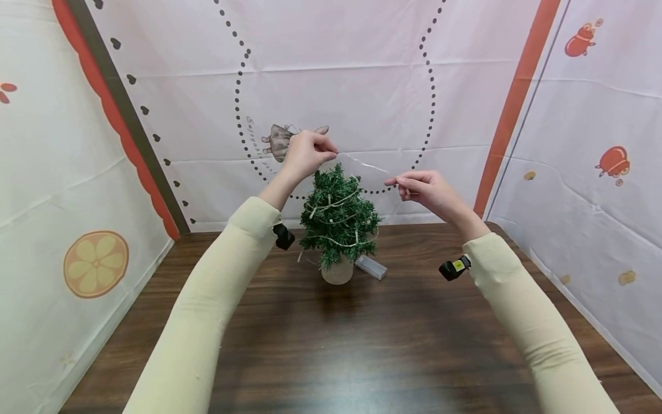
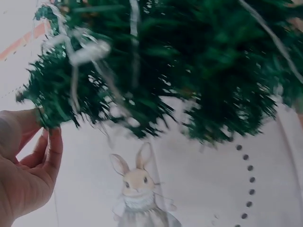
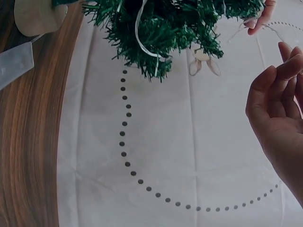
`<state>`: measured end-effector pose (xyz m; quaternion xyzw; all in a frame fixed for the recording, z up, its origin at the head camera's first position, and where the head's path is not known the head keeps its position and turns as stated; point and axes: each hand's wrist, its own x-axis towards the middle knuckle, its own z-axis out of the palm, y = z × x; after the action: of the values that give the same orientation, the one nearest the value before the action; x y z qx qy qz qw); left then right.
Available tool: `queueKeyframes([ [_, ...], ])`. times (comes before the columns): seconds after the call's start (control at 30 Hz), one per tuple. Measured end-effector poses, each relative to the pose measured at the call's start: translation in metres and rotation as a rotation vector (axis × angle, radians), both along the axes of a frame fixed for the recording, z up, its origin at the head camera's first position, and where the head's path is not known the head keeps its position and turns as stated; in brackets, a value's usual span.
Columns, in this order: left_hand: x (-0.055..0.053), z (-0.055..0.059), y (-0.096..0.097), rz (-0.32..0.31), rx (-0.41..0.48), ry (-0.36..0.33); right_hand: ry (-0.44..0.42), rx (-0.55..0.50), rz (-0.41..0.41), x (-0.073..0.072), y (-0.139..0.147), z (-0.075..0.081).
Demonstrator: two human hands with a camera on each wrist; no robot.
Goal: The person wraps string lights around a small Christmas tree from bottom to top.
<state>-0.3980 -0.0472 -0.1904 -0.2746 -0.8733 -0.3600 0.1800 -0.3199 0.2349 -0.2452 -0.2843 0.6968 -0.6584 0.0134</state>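
Observation:
A small green artificial Christmas tree (image 1: 336, 215) stands upright in a pale pot (image 1: 338, 273), wound with a string light whose clear wire carries small white bulbs. Above the treetop my left hand (image 1: 308, 152) pinches the string light (image 1: 368, 165) between thumb and fingers. To the right of the tree, my right hand (image 1: 428, 192) pinches the same wire farther along, so a short length spans the two hands. In the right wrist view the right hand (image 3: 279, 104) has its fingers curled, and the left hand (image 3: 264, 14) shows beyond the branches.
A whitish translucent battery box (image 1: 371, 267) lies on the brown wooden table (image 1: 331, 345) right beside the pot. Printed white cloth (image 1: 336, 98) hangs behind the table and along both sides. Each wrist wears a small black camera (image 1: 451, 269).

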Motion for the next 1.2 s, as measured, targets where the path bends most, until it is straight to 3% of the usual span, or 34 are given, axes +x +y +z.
queueKeyframes([
  [0.23, -0.002, -0.022, -0.018, -0.012, 0.07, 0.11, 0.002, 0.001, 0.015, -0.003, -0.014, -0.002],
  [0.47, 0.002, -0.037, -0.033, -0.087, 0.21, 0.12, -0.002, -0.012, 0.031, -0.003, -0.023, -0.002],
  [0.67, 0.001, -0.045, -0.044, -0.13, 0.234, 0.143, 0.003, -0.019, 0.027, -0.004, -0.028, -0.004],
  [0.93, 0.003, -0.066, -0.054, -0.16, 0.298, 0.301, 0.002, -0.001, 0.015, -0.006, -0.036, -0.008],
  [1.2, 0.003, -0.086, -0.058, -0.229, 0.38, 0.432, 0.018, 0.068, -0.005, -0.004, -0.04, -0.011],
])
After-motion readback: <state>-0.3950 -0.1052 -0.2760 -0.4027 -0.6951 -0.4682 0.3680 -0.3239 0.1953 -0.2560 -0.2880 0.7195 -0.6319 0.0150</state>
